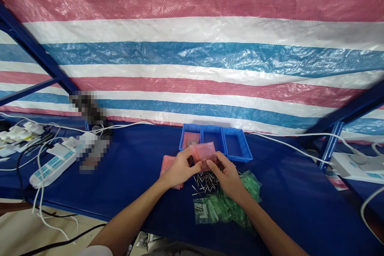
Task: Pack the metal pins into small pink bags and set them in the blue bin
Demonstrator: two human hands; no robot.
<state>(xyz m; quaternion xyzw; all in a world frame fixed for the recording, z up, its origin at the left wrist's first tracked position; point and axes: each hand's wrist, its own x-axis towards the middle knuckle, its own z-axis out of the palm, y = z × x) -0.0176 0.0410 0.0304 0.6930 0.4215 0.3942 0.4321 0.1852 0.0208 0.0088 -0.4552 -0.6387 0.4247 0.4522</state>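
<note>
Between my two hands is a small pink plastic bag (204,151), raised over the blue table. My left hand (181,167) pinches its left side, and my right hand (228,174) grips its lower right edge. Beneath them lies a loose heap of thin metal pins (207,184), partly hidden by my right hand. More pink bags (167,164) are stacked under my left wrist. Several green plastic bags (214,208) spread in front of the pins and under my right forearm. A blue divided tray (237,144) stands just behind my hands, with pink material in its left compartment.
A white power strip (54,168) with plugs and cables lies on the left of the blue table (129,176). Another white strip (357,168) is at the right. Blue metal posts flank a striped plastic sheet (192,60) behind the table. White cables run along the back edge.
</note>
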